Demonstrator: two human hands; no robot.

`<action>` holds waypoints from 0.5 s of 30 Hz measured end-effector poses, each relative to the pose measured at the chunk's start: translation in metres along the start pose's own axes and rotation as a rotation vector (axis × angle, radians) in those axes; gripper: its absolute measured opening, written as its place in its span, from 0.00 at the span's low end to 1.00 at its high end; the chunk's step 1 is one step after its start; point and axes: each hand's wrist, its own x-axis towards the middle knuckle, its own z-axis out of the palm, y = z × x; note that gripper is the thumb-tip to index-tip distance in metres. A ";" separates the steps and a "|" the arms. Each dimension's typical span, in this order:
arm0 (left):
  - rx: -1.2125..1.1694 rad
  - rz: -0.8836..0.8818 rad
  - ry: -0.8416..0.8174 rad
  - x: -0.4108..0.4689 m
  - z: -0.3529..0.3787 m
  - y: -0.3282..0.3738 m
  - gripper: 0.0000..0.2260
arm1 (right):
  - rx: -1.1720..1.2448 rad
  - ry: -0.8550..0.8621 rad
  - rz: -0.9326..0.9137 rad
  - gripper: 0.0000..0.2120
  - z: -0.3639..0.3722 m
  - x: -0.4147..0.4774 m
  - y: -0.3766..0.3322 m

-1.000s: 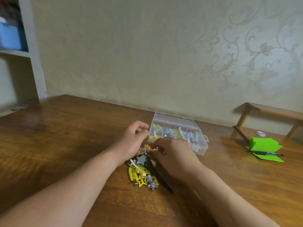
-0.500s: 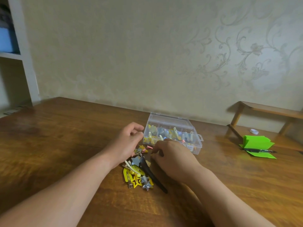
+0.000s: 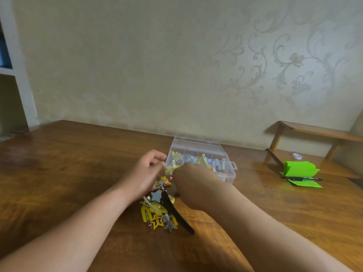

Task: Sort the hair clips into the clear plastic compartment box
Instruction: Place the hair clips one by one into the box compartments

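Note:
The clear plastic compartment box [image 3: 228,174] stands on the wooden table with its lid [image 3: 196,143] laid open behind it, and several coloured hair clips lie in its compartments. In front of it is a loose pile of hair clips [image 3: 155,213]: yellow ones, star shapes and a long black clip [image 3: 177,214]. My left hand [image 3: 145,173] hovers by the box's front left corner, fingers loosely curled, nothing seen in it. My right hand [image 3: 193,185] is curled between pile and box, back toward me. Its fingertips are hidden.
A green paper stack [image 3: 299,169] with a black pen [image 3: 302,179] lies at the right, with a small white roll [image 3: 296,156] behind it. A low wooden riser [image 3: 314,132] stands against the wall. A white shelf unit [image 3: 19,75] is at the far left.
My right hand has drawn up from the pile and curled in front of the box. The left hand has hardly moved. The view has shifted a little.

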 end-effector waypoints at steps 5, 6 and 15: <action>-0.008 0.000 -0.014 -0.001 0.001 0.001 0.11 | -0.160 -0.081 -0.060 0.10 -0.005 0.022 -0.012; -0.019 -0.002 -0.017 -0.001 0.001 0.000 0.11 | -0.183 -0.109 -0.068 0.10 -0.007 0.027 -0.015; -0.085 -0.038 -0.004 -0.002 -0.002 0.004 0.12 | -0.296 -0.221 -0.112 0.11 -0.009 0.046 -0.018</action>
